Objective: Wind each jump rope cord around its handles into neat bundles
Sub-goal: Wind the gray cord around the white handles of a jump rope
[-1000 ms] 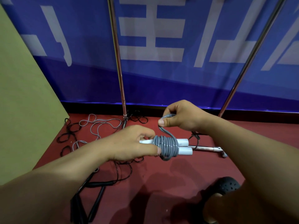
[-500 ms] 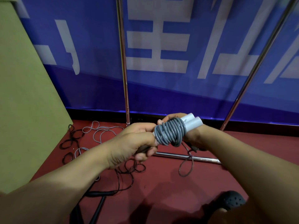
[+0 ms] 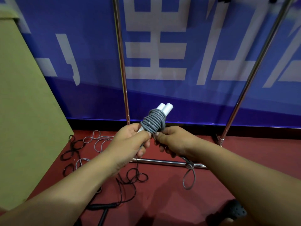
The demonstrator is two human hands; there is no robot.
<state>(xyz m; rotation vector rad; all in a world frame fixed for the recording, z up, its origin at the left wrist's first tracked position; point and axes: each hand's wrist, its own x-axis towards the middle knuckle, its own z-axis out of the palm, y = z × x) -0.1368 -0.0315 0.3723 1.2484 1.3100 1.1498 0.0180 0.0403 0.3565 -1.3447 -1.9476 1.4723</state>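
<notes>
From my feed: wound bundle (image 3: pixel 154 122) sits in front of the banner (image 3: pixel 162 46), loose ropes (image 3: pixel 97 141) left of it, shoe (image 3: pixel 234 211) lower right.

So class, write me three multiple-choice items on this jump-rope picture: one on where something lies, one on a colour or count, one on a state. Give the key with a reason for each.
1. Where do the loose black cords lie?
A. on the red floor
B. over the metal pole
C. on the green board

2. What colour is the cord wound round the white handles?
A. black
B. grey
C. blue

3. How is the bundle held?
A. it lies on the floor
B. by one hand alone
C. by both hands

Key:
1 A, the black cords lie in loops on the floor by the left arm.
2 B, the coils round the two handles are grey.
3 C, the left hand grips the handles' lower end and the right hand holds the cord just under the coils, a grey loop hanging below it.
</notes>
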